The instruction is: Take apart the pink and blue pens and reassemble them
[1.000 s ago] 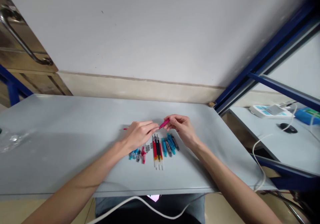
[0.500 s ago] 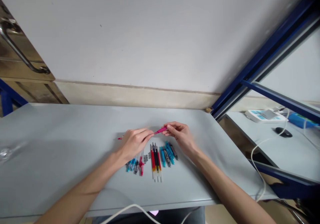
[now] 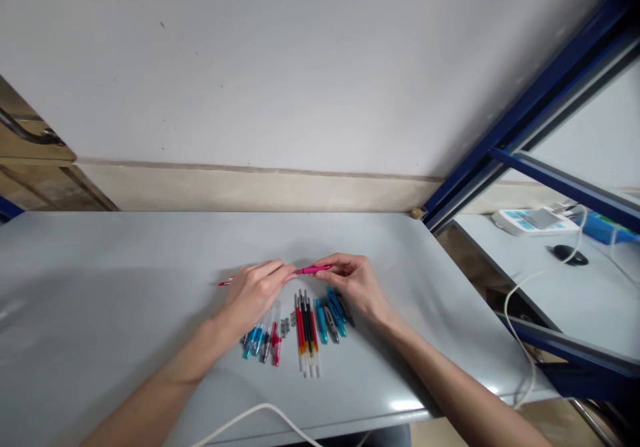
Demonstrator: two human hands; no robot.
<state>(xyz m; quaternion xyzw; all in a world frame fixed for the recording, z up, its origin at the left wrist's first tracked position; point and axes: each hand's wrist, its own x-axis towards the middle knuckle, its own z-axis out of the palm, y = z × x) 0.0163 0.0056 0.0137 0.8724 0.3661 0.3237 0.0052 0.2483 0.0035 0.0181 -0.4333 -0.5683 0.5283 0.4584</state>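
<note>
Above the rows of pen parts, a pink pen (image 3: 311, 270) lies nearly level between both hands. My left hand (image 3: 257, 292) is closed round its left portion, and a red tip pokes out past the back of that hand. The fingers of my right hand (image 3: 353, 282) pinch the pink end. Below the left hand are several clear pen barrels (image 3: 264, 339) with blue, dark and red ends. Small grey pieces (image 3: 287, 326) sit beside them. Red and black ink refills (image 3: 308, 334) form a row in the middle. Blue and grey pen front sections (image 3: 329, 318) lie below my right hand.
The grey table (image 3: 125, 314) meets a pale wall (image 3: 280, 80). A blue metal frame (image 3: 520, 94) borders the right side. Beyond it are a white device (image 3: 533, 222) and a black mouse (image 3: 571, 255). A white cable (image 3: 267, 407) crosses the front edge.
The pink pen has turned from a slant to nearly level, and more of its right end shows past my right fingers. The whole view has shifted slightly.
</note>
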